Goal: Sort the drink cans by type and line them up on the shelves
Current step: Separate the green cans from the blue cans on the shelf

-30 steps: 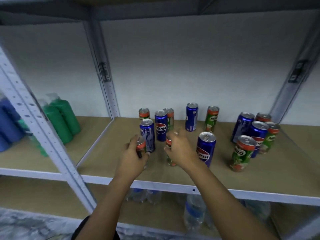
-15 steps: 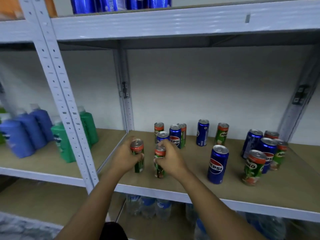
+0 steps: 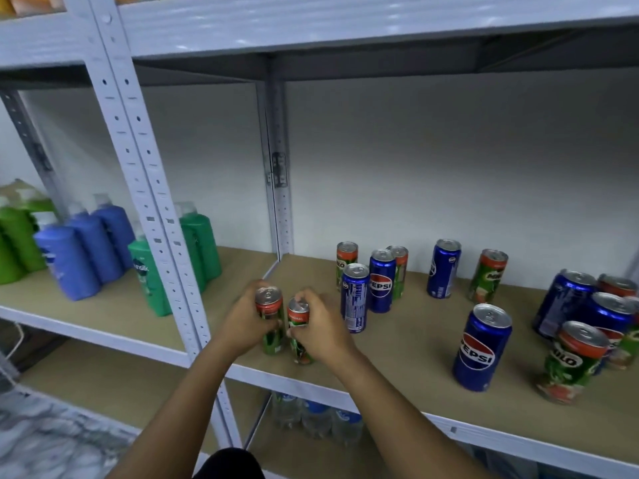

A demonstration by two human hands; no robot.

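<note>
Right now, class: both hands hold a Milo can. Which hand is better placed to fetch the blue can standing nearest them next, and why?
Right. The right hand is beside the blue can; the left hand is farther away, past both Milo cans, and would have to cross over.

My left hand (image 3: 246,321) covers most of the slim green can with the red band (image 3: 270,319) that it grips, so I cannot read its label. My right hand (image 3: 320,331) wraps the second slim green can (image 3: 299,331) just beside it, hiding that can's middle. Far to the right of my fingers, the cluster of blue and green cans (image 3: 619,316) is cut off by the picture's edge. Below my wrists, the clear plastic water bottles (image 3: 314,418) on the lower shelf are blurred and half hidden by the white metal shelf rail (image 3: 449,428). Far to the left, the green plastic bottles (image 3: 14,243) run off the edge.
</note>
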